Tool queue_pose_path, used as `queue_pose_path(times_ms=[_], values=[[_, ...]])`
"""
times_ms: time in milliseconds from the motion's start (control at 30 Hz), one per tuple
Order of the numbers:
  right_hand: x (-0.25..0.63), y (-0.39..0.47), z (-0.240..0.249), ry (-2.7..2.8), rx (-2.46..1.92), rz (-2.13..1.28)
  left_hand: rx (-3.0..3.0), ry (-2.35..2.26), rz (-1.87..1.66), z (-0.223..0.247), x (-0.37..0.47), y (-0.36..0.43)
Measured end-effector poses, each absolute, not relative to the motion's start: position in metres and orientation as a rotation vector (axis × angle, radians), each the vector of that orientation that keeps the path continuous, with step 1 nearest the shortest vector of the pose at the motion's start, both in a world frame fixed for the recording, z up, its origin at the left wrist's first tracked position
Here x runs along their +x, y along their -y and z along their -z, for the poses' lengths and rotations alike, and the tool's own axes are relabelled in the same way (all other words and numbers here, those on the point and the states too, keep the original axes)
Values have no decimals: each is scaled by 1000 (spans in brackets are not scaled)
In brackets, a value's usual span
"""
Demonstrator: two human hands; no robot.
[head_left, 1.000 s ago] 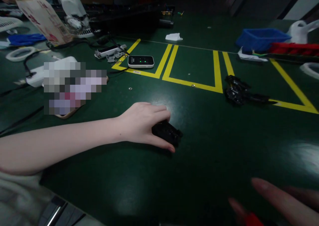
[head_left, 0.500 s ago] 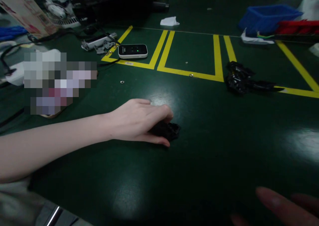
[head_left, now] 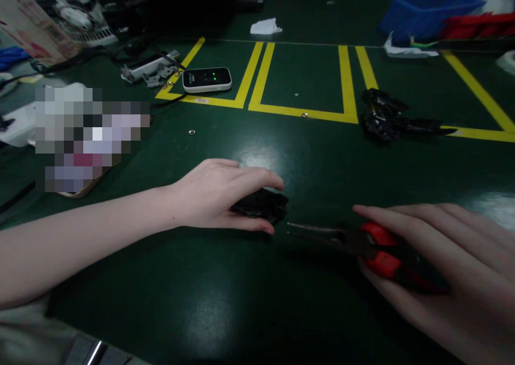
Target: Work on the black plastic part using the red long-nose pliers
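Right hand [head_left: 470, 252] swings in gripping red-handled pliers [head_left: 359, 244], tips near black part [head_left: 261, 204]; left hand [head_left: 213, 193] clasps it; tool's at the work.

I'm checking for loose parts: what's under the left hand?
Under the left hand, one end of a black part shows; its other end, and anything beneath it, are covered.
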State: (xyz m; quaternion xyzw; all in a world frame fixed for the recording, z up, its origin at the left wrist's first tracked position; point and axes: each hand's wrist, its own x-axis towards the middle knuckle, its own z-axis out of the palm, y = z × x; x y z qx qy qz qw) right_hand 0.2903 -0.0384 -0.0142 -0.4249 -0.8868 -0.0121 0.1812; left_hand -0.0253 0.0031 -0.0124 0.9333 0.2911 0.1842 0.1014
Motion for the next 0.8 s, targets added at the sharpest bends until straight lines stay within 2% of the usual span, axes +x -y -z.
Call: queue_pose_path(times_ms=[167,333,800], values=[[290,33,15,2554,-1183,-45,2794,-808,-497,11,-23,0],[281,37,12,2567,-1175,-152,2516,-740,-555,10,-20,3],[277,35,10,2554,-1167,-97,2419,-684,-577,9,-20,5]])
